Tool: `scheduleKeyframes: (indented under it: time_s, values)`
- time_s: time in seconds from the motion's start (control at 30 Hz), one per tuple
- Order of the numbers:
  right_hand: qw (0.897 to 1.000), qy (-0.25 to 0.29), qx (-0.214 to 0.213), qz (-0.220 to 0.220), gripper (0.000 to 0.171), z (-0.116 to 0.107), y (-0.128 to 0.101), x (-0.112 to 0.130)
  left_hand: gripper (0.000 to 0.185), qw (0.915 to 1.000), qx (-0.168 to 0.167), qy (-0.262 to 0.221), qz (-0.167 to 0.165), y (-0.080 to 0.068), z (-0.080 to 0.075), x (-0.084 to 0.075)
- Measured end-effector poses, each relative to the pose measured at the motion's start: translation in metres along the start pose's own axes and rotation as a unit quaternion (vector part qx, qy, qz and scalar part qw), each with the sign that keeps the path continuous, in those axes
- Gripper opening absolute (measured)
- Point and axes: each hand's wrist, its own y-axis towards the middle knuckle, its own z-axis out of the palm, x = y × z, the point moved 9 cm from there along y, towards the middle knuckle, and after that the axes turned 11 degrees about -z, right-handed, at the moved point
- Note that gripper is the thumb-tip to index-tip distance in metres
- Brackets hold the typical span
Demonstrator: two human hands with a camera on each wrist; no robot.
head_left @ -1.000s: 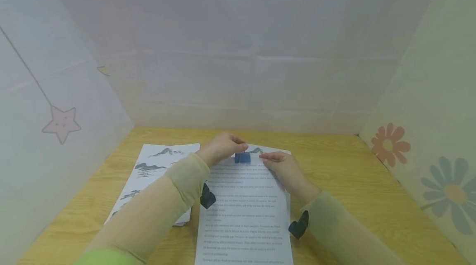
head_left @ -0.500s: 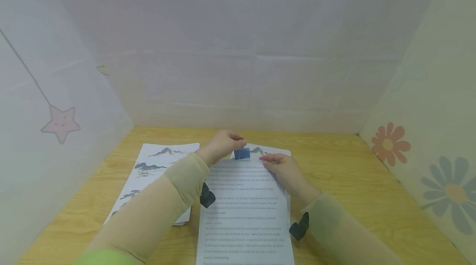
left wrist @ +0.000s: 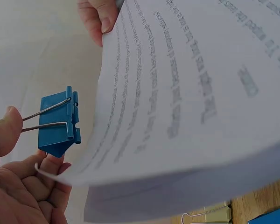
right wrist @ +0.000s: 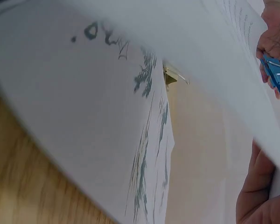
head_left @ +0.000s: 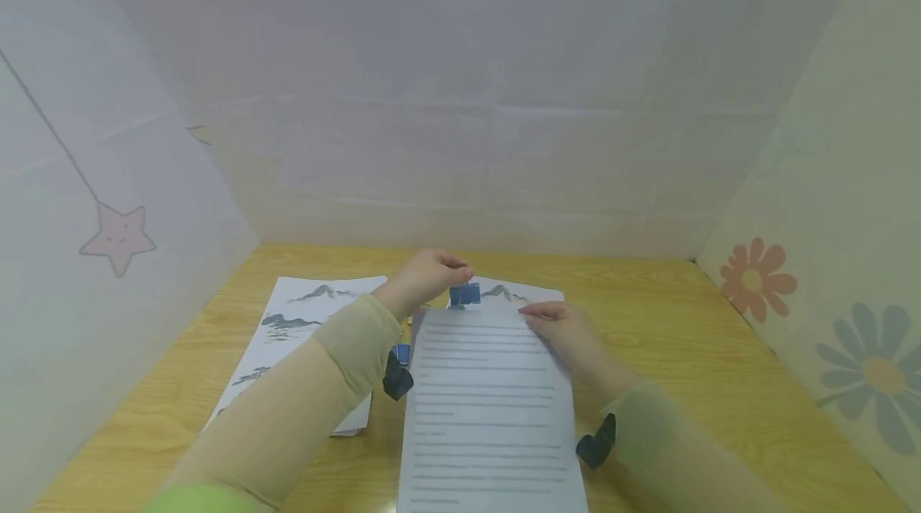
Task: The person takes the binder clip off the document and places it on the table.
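Note:
My left hand [head_left: 424, 281] pinches a blue binder clip [left wrist: 58, 119] by its wire handles, thumb on one side and fingers on the other. In the left wrist view the clip stands apart from the top edge of a stack of printed sheets [left wrist: 177, 93], its mouth facing that edge. The corner of one sheet curls near my left fingers. My right hand [head_left: 568, 337] grips the stack at its upper right corner, and the stack is raised and tilted in the right wrist view. Beneath lies a sheet with a mountain painting [head_left: 532, 296], mostly hidden by the stack.
To the left lies another pile of painted sheets [head_left: 295, 321], partly behind my left forearm. On the wooden table [head_left: 669, 353], left of the printed stack, are a second blue binder clip [head_left: 400, 354] and a gold binder clip [left wrist: 217, 213]. Printed-cloth walls surround the table's back and sides.
The blue clip, first over the stack's top edge, has come off it and up slightly. My right hand has shifted the stack rightward, uncovering clips on the table at its left.

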Motion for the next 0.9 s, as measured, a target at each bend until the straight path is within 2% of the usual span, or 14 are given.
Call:
scheduleKeyframes:
  time_s: [0.13,0.23,0.47,0.7,0.9]
  values:
    - [1.0,-0.006,0.008,-0.001,0.027,-0.01,-0.005,-0.004,0.039,0.9998,0.002,-0.018,-0.006,0.001,-0.001,0.001]
    - [1.0,-0.008,0.017,0.018,0.029,-0.017,-0.009,-0.011,0.041,0.9995,-0.003,-0.029,-0.012,0.001,-0.004,0.004]
    - [0.999,-0.007,0.016,0.026,0.034,-0.045,-0.015,-0.025,0.043,0.9986,-0.011,-0.048,-0.02,0.003,-0.008,0.009]
    - [0.999,0.01,0.024,0.04,0.042,-0.075,-0.025,-0.035,0.044,0.9988,-0.018,-0.027,-0.037,0.001,-0.005,0.018]
    - [0.999,-0.002,0.019,0.033,0.044,-0.103,-0.025,-0.042,0.04,0.9994,-0.019,0.004,-0.03,0.002,0.002,0.02]
